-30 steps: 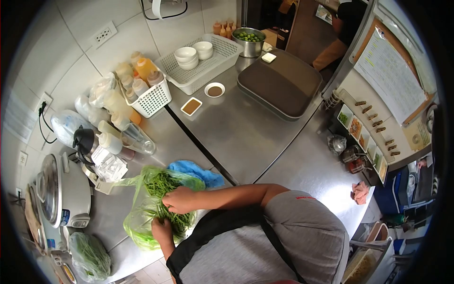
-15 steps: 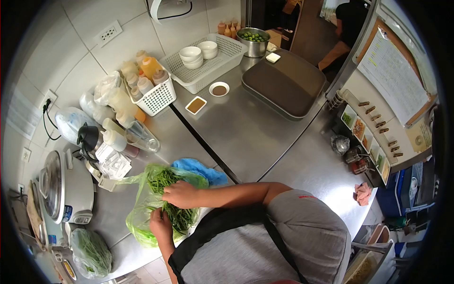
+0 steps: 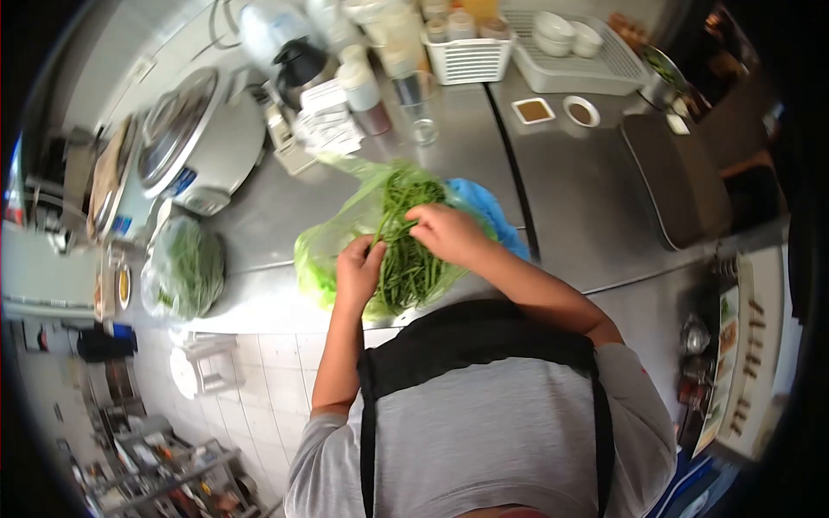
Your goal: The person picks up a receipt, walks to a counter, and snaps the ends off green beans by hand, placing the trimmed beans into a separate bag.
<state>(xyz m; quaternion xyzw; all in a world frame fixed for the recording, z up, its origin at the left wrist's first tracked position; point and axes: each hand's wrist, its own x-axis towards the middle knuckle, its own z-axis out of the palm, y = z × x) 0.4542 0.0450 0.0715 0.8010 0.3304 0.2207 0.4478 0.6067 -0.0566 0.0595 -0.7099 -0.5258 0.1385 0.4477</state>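
Observation:
Long green vegetable stems [image 3: 410, 272] lie heaped in an open, light green plastic bag [image 3: 324, 250] at the counter's front edge. My left hand [image 3: 358, 269] is at the heap's left side, its thumb and fingers pinched on a green stem. On the right, my right hand [image 3: 445, 231] reaches over the heap with its fingers closed on stems at the upper part. A blue plastic bag [image 3: 488, 207] lies against the right side of the green bag.
A tied clear bag of greens [image 3: 186, 268] sits at the left, near a rice cooker [image 3: 203, 142]. Behind stand a squeeze bottle [image 3: 363, 91], a clear container [image 3: 420, 121] and a white basket [image 3: 469, 60]. Two sauce dishes [image 3: 534, 110] are farther right.
The view has turned and shifted toward the left, bringing the floor and shelves into sight. My hands remain over the stems, now slightly farther apart.

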